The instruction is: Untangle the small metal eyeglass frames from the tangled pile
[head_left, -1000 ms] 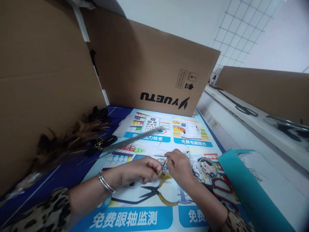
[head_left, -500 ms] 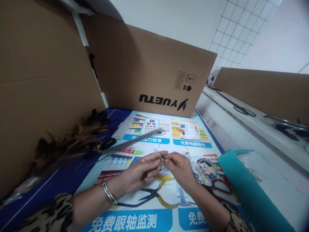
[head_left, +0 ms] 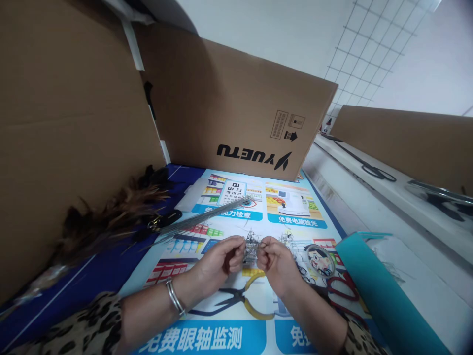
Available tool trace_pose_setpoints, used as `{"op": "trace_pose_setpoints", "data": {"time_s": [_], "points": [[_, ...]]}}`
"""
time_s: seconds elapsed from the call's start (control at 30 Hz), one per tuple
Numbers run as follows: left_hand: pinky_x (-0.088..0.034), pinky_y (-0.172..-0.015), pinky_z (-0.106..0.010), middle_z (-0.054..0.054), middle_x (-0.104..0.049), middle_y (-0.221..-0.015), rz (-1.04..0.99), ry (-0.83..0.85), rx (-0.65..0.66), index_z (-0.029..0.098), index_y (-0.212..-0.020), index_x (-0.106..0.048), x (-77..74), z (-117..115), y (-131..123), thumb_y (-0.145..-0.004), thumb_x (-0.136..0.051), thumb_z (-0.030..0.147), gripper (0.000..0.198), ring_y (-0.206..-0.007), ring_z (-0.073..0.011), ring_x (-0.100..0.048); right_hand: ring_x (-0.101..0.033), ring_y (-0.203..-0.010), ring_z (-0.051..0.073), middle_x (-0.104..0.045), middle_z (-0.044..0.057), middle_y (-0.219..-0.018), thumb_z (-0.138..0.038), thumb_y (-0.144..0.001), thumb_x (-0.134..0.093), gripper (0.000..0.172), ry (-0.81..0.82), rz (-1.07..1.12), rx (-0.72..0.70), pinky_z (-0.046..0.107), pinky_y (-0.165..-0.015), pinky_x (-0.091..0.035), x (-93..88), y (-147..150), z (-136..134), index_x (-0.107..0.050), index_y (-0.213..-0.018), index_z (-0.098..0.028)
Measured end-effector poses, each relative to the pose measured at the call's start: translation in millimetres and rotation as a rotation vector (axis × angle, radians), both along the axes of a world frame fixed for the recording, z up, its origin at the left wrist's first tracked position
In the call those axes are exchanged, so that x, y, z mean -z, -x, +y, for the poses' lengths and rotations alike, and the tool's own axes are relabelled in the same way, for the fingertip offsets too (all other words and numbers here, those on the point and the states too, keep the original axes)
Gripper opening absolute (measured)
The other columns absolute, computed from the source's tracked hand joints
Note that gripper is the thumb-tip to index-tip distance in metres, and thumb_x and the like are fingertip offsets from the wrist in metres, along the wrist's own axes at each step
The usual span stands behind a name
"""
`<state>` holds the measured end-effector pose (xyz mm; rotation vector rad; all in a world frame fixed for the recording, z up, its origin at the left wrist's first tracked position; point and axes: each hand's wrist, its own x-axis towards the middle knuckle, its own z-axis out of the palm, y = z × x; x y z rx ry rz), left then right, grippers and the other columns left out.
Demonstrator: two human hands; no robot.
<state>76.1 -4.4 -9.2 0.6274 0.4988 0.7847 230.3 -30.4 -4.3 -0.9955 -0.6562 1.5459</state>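
My left hand (head_left: pixel 223 259) and my right hand (head_left: pixel 279 261) face each other above the printed mat (head_left: pixel 254 340). Both are closed in a pinch, a short gap apart. A thin dark wire (head_left: pixel 253 242) seems to run across the gap from fingertips to fingertips; its ends are hidden. Behind and below it shows a tangle of fine wire pieces (head_left: pixel 251 254). Just beneath my wrists lie yellow-handled pliers (head_left: pixel 254 308), jaws pointing left. A bundle of long thin wires (head_left: pixel 207 217) rests beyond my left hand.
Right of my right hand are a round tin (head_left: pixel 320 260) with a cartoon face, red-handled scissors (head_left: pixel 343 288) and a teal box (head_left: pixel 380 286). Brown feathers (head_left: pixel 107 217) lie at the left. Cardboard (head_left: pixel 240 108) stands behind, and a white ledge (head_left: pixel 399 182) holds black scissors (head_left: pixel 377 171).
My hands have drawn apart from a touching position, opening a gap with the thin wire between them. The view has shifted slightly.
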Motion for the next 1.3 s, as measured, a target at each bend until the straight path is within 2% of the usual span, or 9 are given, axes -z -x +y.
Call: {"op": "trace_pose_setpoints", "data": {"time_s": [0.13, 0.3, 0.5, 0.63, 0.73, 0.9, 1.03, 1.17, 1.3], "points": [[-0.021, -0.042, -0.019, 0.005, -0.039, -0.055, 0.021, -0.026, -0.012, 0.014, -0.064, -0.046, 0.4, 0, 0, -0.081, -0.052, 0.024, 0.021, -0.045, -0.0045, -0.032, -0.032, -0.047, 0.009, -0.038, -0.004, -0.056, -0.014, -0.06, -0.049, 0.009, -0.014, 0.05, 0.052, 0.021, -0.044, -0.027, -3.2, -1, -2, -0.048, -0.068, -0.019], [-0.021, -0.043, -0.02, 0.005, -0.04, -0.053, 0.089, -0.035, -0.066, 0.014, -0.064, -0.046, 0.9, 0, 1, -0.079, -0.054, 0.026, 0.021, -0.045, -0.0053, -0.033, -0.032, -0.048, 0.009, -0.04, -0.002, -0.062, -0.023, -0.067, -0.053, 0.007, 0.0, 0.135, -0.157, 0.021, -0.045, -0.025, -12.2, -5, -3, -0.048, -0.067, -0.018], [-0.022, -0.044, -0.02, 0.006, -0.038, -0.05, 0.186, -0.082, -0.061, 0.015, -0.063, -0.046, -0.2, -6, -3, -0.076, -0.058, 0.033, 0.026, -0.046, -0.0065, -0.032, -0.032, -0.048, 0.009, -0.039, -0.004, -0.055, -0.027, -0.069, -0.062, 0.014, -0.129, -0.028, -0.317, 0.023, -0.049, -0.029, -10.4, -7, -8, -0.062, -0.079, -0.017], [-0.024, -0.046, -0.019, 0.007, -0.036, -0.051, 0.269, -0.151, -0.067, 0.015, -0.067, -0.049, 0.0, -8, -4, -0.074, -0.058, 0.029, 0.018, -0.047, -0.0065, -0.031, -0.042, -0.053, 0.01, -0.049, -0.003, -0.059, -0.028, -0.076, -0.06, 0.027, -0.305, -0.411, -0.336, 0.025, -0.056, -0.037, -10.6, -8, -8, -0.066, -0.101, -0.021], [-0.025, -0.046, -0.019, 0.007, -0.036, -0.052, 0.319, -0.19, -0.054, 0.015, -0.067, -0.049, -0.3, -8, -4, -0.072, -0.057, 0.027, 0.015, -0.046, -0.0065, -0.031, -0.054, -0.069, 0.014, -0.061, 0.002, -0.075, -0.026, -0.083, -0.052, 0.026, -0.578, -0.87, -0.222, 0.028, -0.066, -0.042, -10.9, -8, -7, -0.066, -0.105, -0.025], [-0.022, -0.044, -0.019, 0.008, -0.033, -0.05, 0.324, -0.217, 0.025, 0.016, -0.062, -0.044, -4.4, -7, -3, -0.072, -0.057, 0.028, 0.02, -0.044, -0.0059, -0.027, -0.051, -0.061, 0.013, -0.056, 0.002, -0.065, -0.019, -0.086, -0.044, 0.029, -0.878, -1.456, 0.041, 0.024, -0.057, -0.04, -4.6, -9, -10, -0.065, -0.108, -0.021], [-0.023, -0.044, -0.02, 0.007, -0.034, -0.051, 0.332, -0.233, 0.049, 0.017, -0.06, -0.038, -6.8, -12, -3, -0.074, -0.053, 0.026, 0.021, -0.045, -0.0066, -0.029, -0.051, -0.062, 0.014, -0.055, 0.004, -0.065, -0.017, -0.086, -0.047, 0.028, -0.96, -1.675, 0.176, 0.025, -0.057, -0.039, -3.1, -8, -14, -0.065, -0.107, -0.021], [-0.02, -0.044, -0.021, 0.008, -0.03, -0.051, 0.346, -0.269, 0.073, 0.019, -0.062, -0.035, -8.1, -17, -4, -0.076, -0.048, 0.027, 0.021, -0.045, -0.007, -0.025, -0.05, -0.063, 0.016, -0.053, 0.004, -0.064, -0.019, -0.086, -0.049, 0.024, -1.016, -1.816, 0.196, 0.027, -0.057, -0.037, -10.1, -7, -15, -0.064, -0.104, -0.021], [-0.022, -0.048, -0.022, 0.006, -0.029, -0.053, 0.526, -0.542, 0.001, 0.018, -0.058, -0.035, -7.9, -16, -3, -0.075, -0.047, 0.021, 0.021, -0.05, -0.0087, -0.027, -0.049, -0.063, 0.017, -0.053, 0.004, -0.062, -0.021, -0.086, -0.051, 0.019, -1.066, -1.94, 0.184, 0.03, -0.059, -0.036, -16.6, -8, -16, -0.064, -0.1, -0.022]]}}
